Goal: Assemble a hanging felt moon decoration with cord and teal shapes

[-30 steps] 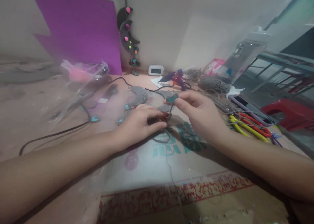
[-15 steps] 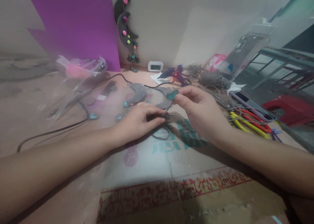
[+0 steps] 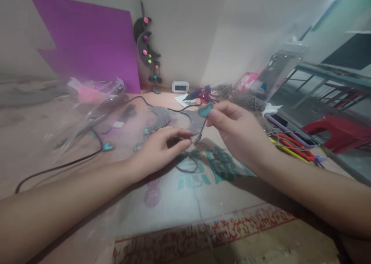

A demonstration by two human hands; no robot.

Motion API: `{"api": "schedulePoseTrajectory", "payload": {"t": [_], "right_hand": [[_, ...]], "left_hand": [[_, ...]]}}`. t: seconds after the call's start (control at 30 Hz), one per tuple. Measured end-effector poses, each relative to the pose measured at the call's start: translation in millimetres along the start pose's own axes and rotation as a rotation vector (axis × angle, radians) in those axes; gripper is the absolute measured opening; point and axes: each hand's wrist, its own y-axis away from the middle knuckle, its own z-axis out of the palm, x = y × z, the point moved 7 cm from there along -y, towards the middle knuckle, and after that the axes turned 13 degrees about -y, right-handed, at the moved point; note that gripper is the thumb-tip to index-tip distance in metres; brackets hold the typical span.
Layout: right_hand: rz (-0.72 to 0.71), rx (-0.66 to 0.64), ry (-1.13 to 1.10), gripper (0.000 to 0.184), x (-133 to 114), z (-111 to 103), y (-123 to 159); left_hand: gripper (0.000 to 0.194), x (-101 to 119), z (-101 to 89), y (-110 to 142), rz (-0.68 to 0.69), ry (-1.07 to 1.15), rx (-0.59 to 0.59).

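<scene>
A small blue heart with a grey border (image 3: 205,109) is pinched at its right edge between the thumb and forefinger of my right hand (image 3: 236,129). From it a grey cord (image 3: 203,129) runs down to a small knot. Just left of that knot, my left hand (image 3: 165,146) has its thumb and forefinger nearly together around a strand of the cord; the exact grip is hard to see. Loose cord curls below on the printed cardboard (image 3: 174,210). Behind my hands lie grey moon-shaped pieces (image 3: 164,117). Another blue-and-grey piece (image 3: 108,146) rests to the left.
A glue gun (image 3: 198,95) with a red light lies at the back by a white clock (image 3: 180,87). Right of my hands are a phone (image 3: 290,129), red-handled pliers (image 3: 295,146) and grey yarn (image 3: 249,101). Plastic bags (image 3: 92,92) and a black cable (image 3: 58,165) lie left.
The heart has turned so its blue face shows more. My left fingertips have slid off the knot to its left. The view has tilted up slightly.
</scene>
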Motion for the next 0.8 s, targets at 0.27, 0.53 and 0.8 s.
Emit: {"api": "schedulePoseTrajectory", "payload": {"t": [0.27,0.53,0.8], "right_hand": [[0.075,-0.033,0.127,0.013,17.8,3.4,7.6],[0.162,-0.094,0.215,0.014,28.8,9.7,13.0],[-0.139,-0.193,0.48,0.01,2.5,14.3,5.3]], "left_hand": [[0.024,13.5,-16.6,6.2,0.148,-0.074,0.194],[0.016,20.6,-31.0,10.1,0.152,-0.12,0.343],[0.017,25.9,-38.0,3.3,0.151,-0.147,0.266]]}}
